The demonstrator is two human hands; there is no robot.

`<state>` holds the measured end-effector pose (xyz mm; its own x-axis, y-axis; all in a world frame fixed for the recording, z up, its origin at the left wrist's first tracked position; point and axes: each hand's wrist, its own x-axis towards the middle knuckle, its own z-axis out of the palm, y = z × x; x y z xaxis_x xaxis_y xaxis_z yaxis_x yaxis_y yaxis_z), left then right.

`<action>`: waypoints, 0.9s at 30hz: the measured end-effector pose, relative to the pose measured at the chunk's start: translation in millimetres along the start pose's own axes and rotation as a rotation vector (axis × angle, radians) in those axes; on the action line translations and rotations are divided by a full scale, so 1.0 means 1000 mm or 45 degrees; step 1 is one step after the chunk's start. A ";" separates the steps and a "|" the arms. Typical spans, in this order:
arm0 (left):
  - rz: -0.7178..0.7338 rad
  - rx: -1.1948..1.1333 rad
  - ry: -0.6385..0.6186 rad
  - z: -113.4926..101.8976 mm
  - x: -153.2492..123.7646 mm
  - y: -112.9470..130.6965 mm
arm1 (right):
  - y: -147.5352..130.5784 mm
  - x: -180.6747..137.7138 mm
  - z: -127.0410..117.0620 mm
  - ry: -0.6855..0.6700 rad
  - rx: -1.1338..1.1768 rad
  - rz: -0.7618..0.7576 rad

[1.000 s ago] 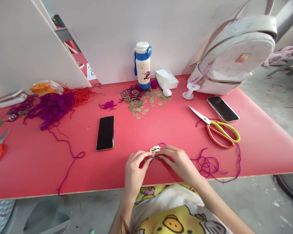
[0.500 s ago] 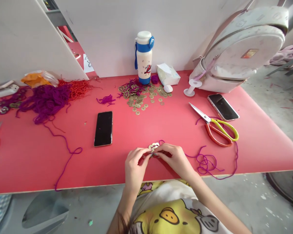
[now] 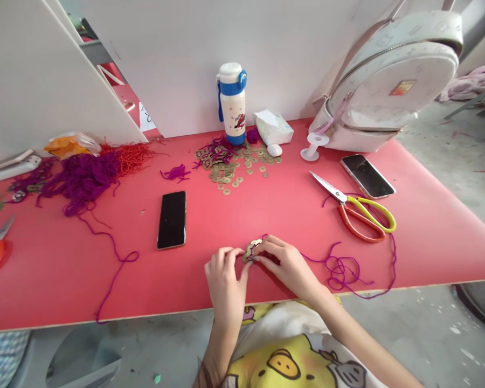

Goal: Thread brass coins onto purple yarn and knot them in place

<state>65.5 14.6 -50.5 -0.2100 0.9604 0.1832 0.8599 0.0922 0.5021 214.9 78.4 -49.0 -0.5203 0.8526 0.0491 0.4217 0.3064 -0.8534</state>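
Note:
My left hand (image 3: 223,277) and my right hand (image 3: 286,263) meet near the front edge of the red table (image 3: 267,210). Both pinch a small cluster of brass coins (image 3: 253,248) tied with purple yarn. A loose purple yarn strand (image 3: 343,272) trails from the cluster to the right in loops. Fingers of both hands are curled and pressed on the cluster.
A black phone (image 3: 172,219) lies left of my hands, scissors (image 3: 353,207) and a second phone (image 3: 367,175) to the right. A pile of loose coins (image 3: 234,164), a water bottle (image 3: 231,103), a tissue pack (image 3: 272,127), an empty spool (image 3: 314,147) and a backpack (image 3: 388,86) stand at the back. Purple and red yarn heaps (image 3: 89,172) lie at left.
The hands have stayed pinched on the coin cluster with small finger shifts. The view has shifted slightly as my head moved.

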 end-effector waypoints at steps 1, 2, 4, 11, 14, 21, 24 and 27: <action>0.003 -0.014 -0.001 0.000 0.001 0.000 | 0.000 0.000 0.000 -0.003 -0.023 -0.002; 0.006 -0.025 -0.003 0.000 0.001 0.000 | 0.000 0.000 0.000 -0.006 -0.045 -0.007; 0.012 -0.036 -0.011 -0.001 0.002 0.000 | -0.001 0.001 0.001 -0.014 -0.075 -0.029; 0.047 -0.147 -0.005 -0.002 -0.001 -0.005 | -0.003 0.001 0.001 -0.009 -0.163 -0.086; 0.040 -0.204 0.010 -0.003 -0.003 -0.006 | -0.004 0.000 0.001 -0.007 -0.222 -0.114; 0.053 -0.231 0.016 -0.002 -0.003 -0.004 | -0.005 -0.003 0.004 0.030 -0.578 -0.254; 0.074 -0.212 0.023 -0.002 -0.003 -0.004 | -0.004 -0.003 0.005 0.001 -0.698 -0.315; 0.083 -0.196 0.036 -0.003 -0.003 -0.005 | -0.004 -0.002 0.005 -0.029 -0.759 -0.324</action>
<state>60.9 10.8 -51.0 -0.1710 0.9551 0.2420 0.7912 -0.0132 0.6114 210.7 73.3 -48.7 -0.6712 0.7151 0.1950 0.6196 0.6857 -0.3819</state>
